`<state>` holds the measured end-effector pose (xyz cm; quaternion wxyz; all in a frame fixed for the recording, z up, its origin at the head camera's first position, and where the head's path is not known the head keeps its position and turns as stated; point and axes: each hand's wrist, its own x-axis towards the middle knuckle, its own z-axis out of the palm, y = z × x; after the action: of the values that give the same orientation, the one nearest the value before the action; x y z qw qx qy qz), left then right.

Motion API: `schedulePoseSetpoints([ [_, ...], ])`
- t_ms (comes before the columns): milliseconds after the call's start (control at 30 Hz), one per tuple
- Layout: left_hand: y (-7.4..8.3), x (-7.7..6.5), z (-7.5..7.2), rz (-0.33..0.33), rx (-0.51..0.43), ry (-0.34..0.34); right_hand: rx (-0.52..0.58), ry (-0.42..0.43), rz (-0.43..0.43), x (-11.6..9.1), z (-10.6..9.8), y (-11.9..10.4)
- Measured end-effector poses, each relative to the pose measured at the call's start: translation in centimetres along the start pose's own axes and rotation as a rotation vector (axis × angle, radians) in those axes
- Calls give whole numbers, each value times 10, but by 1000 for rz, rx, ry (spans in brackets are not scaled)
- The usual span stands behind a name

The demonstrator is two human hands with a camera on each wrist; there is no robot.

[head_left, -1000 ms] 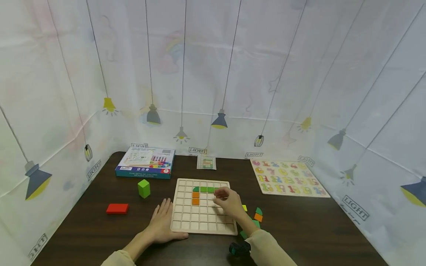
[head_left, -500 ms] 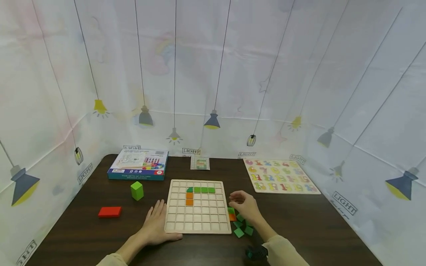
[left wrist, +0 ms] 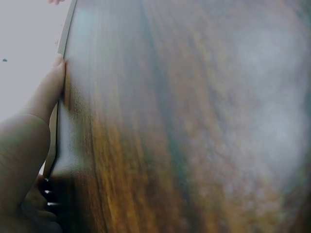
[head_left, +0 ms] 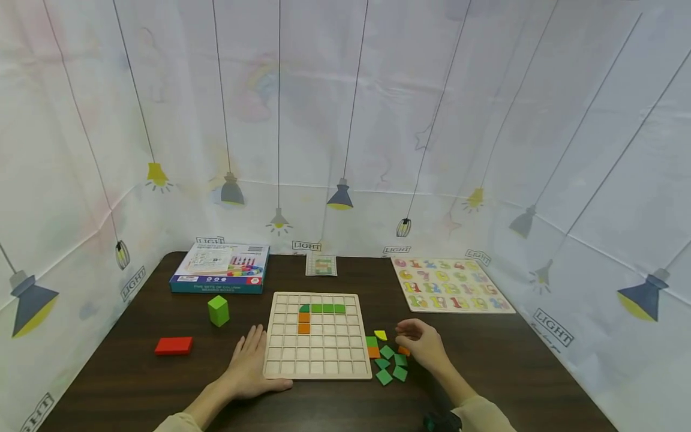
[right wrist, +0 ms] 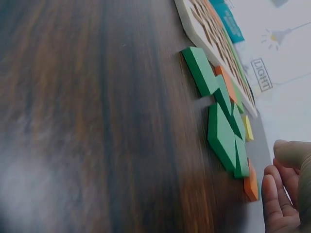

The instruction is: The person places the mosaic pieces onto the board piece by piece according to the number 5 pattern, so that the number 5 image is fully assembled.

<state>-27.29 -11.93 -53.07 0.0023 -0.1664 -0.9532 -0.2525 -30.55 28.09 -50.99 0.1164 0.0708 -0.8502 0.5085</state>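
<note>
A wooden grid board (head_left: 326, 363) lies in the middle of the table. In its cells sit a green quarter-round tile (head_left: 305, 308), a row of green square tiles (head_left: 327, 308) and orange tiles (head_left: 304, 323). My left hand (head_left: 248, 367) rests flat with straight fingers along the board's left side, thumb at its front corner. Right of the board, my right hand (head_left: 423, 344) hovers over an orange tile (head_left: 404, 351) with loosely bent fingers. In the right wrist view, thumb and fingers stand apart beside that orange tile (right wrist: 251, 183), nothing visible between them.
Several loose green tiles (head_left: 386, 352), a yellow quarter-round tile (head_left: 380, 335) and another orange tile (head_left: 373, 353) lie by the board's right edge. A green block (head_left: 218, 311), red block (head_left: 174, 346), game box (head_left: 216, 288), pattern card (head_left: 321, 265) and number puzzle (head_left: 450, 287) surround it.
My right hand has moved from the row of green tiles on the board rightward to the loose tiles, leaving the row in view. The left hand keeps its place beside the board.
</note>
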Motion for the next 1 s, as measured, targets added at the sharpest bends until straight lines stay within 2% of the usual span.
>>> schedulePoseSetpoints([
  [200,-4,1,4,5,-18,17,-34,20,21,-11,-10,2],
  [367,-2,-1,0,13,-19,3,-22,32,60,-18,-16,4],
  [567,1,-3,-3,12,-23,2,-19,31,56,-21,-20,5],
  [800,4,-4,-5,25,-58,11,-154,59,78,-22,-25,7],
  [1000,7,-4,-9,20,-39,-3,-171,8,63,-21,-23,6],
])
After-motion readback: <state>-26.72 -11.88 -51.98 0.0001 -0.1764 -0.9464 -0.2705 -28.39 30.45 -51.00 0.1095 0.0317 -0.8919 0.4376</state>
